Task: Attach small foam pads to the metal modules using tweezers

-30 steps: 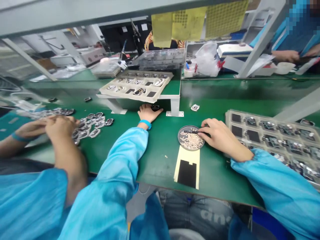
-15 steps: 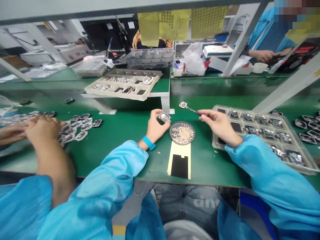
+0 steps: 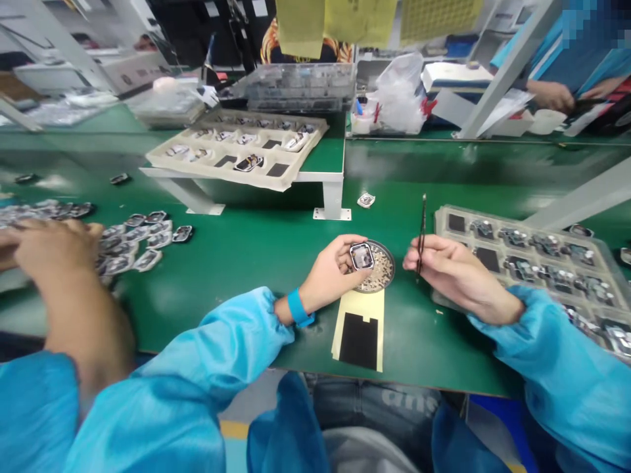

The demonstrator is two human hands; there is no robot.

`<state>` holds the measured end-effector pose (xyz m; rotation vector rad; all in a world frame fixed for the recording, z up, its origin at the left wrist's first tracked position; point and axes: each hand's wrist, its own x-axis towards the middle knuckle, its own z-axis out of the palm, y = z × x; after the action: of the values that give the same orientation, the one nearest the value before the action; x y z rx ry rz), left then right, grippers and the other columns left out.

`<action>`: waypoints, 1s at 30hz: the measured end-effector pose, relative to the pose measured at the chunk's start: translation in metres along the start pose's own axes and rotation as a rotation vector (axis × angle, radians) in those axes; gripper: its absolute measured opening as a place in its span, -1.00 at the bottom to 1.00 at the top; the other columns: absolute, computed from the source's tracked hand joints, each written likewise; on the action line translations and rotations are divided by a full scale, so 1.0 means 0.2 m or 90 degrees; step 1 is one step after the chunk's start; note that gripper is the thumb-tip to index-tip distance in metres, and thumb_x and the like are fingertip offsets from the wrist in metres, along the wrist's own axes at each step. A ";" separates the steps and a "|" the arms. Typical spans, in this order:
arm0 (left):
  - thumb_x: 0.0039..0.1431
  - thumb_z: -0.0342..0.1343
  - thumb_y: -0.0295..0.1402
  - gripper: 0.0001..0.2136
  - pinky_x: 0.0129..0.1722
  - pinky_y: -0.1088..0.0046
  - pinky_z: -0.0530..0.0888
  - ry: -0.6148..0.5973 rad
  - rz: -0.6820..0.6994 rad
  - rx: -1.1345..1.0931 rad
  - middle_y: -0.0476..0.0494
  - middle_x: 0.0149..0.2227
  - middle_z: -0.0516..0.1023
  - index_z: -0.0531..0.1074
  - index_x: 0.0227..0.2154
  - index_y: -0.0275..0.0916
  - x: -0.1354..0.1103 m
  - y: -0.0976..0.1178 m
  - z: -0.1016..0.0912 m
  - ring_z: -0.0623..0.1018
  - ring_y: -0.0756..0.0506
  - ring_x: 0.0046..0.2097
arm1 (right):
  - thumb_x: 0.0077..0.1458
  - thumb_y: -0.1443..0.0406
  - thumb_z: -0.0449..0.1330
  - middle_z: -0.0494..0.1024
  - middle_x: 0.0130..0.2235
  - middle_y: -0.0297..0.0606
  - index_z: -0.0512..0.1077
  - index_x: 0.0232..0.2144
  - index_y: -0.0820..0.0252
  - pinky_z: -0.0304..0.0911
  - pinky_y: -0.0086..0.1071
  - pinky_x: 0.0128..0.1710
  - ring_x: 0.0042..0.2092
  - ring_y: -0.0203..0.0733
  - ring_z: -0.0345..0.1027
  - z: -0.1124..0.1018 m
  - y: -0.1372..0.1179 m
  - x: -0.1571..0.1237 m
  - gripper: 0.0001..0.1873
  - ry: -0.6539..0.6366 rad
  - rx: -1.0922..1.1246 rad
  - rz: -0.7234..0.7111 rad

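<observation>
Between the thumb and fingers of my left hand [image 3: 331,270] is a small squarish watch case [image 3: 361,256] with a pale rim, held over the left part of a round dish [image 3: 393,274]. Many tiny pale parts [image 3: 380,268] fill that dish. My right hand [image 3: 451,272] grips dark tweezers [image 3: 422,230] that point upward, right of the dish; nothing shows at their upper end. A small whitish square part [image 3: 366,200] lies on the green mat behind the dish. Yellow paper with a black sheet [image 3: 359,340] lies in front of the dish.
At right stands a clear tray [image 3: 446,209] with several electronic parts. A cream tray [image 3: 207,174] rests on a raised shelf [image 3: 332,194]. Another person's hand [image 3: 56,253] is at the left by a pile of case parts [image 3: 131,246]. A slanting post [image 3: 582,190] rises at right.
The whitish part left the tweezers and now lies on the mat. My right hand turned the tweezers upright. My left hand brought the watch case over the dish. The camera view shifted.
</observation>
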<state>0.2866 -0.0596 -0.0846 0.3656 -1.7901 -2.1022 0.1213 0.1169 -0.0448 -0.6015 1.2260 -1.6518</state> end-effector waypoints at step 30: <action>0.17 0.19 -0.43 -0.81 -0.56 0.56 0.49 -0.065 -0.093 0.118 -0.14 -0.31 0.62 0.50 -0.14 -0.30 -0.08 0.01 0.04 0.54 0.02 -0.48 | 0.11 0.38 0.37 0.64 -0.20 -0.33 0.49 -0.13 0.15 0.57 -0.51 -0.21 -0.28 -0.33 0.58 0.10 0.20 -0.12 -0.74 -0.095 -0.563 -0.244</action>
<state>0.2971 -0.0464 -0.0812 0.4567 -2.0831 -2.0909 0.1633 0.1278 -0.0708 -1.5468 1.7928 -1.2515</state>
